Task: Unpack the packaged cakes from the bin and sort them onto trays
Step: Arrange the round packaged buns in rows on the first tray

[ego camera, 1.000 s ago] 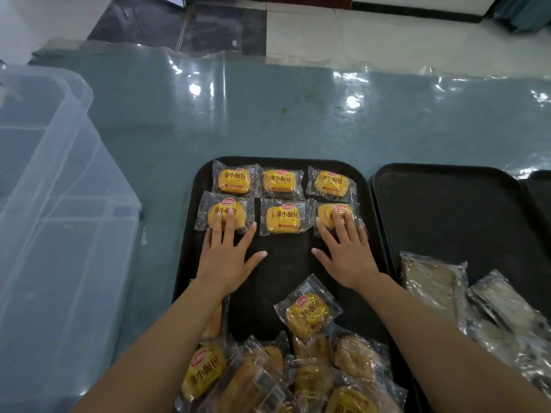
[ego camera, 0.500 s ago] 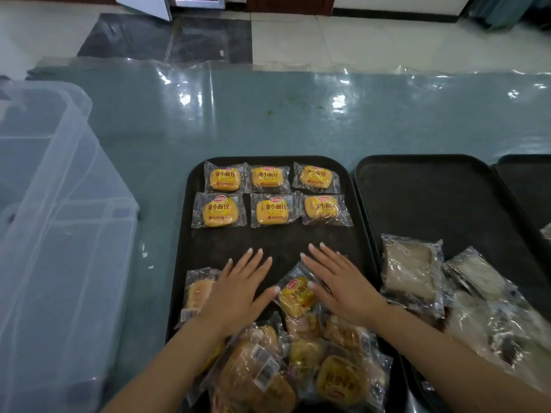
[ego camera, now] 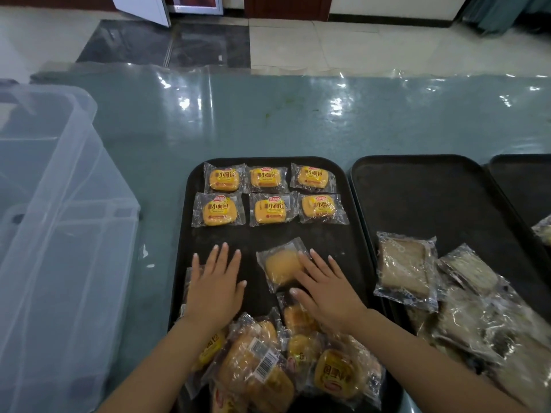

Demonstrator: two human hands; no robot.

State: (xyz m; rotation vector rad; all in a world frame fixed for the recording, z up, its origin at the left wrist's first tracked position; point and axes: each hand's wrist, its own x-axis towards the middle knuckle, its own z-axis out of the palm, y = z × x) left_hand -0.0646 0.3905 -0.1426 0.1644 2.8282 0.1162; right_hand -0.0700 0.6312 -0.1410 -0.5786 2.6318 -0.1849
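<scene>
1. Black plastic is the material of the left tray [ego camera: 190, 234] in the head view; it lies on a shiny blue-green surface [ego camera: 268, 120], and six yellow packaged cakes [ego camera: 269, 196] are arranged at its far end in two tidy rows of three.
2. Nearer to the person, one cake in a clear wrapper [ego camera: 280, 268] lies alone in the middle of this tray with its plain side up, and an unsorted pile of cakes [ego camera: 283, 362] covers the near end.
3. Left hand [ego camera: 216, 283]: flat, fingers straight and a little spread, resting on a package at the left edge of the tray; it grips nothing.
4. Right hand [ego camera: 323, 289]: also flat and relaxed, its fingers touching the right part of the single cake; no pinch is visible.
5. A second black tray [ego camera: 417, 186] to the right carries pale brown cakes [ego camera: 405, 269] at its near end, and the transparent bin [ego camera: 59, 219] stands at the left.
6. My judgement: the step in hand is starting a third row. The next move calls for turning the single cake label-up, probably, and sliding it in line under the second row.
</scene>
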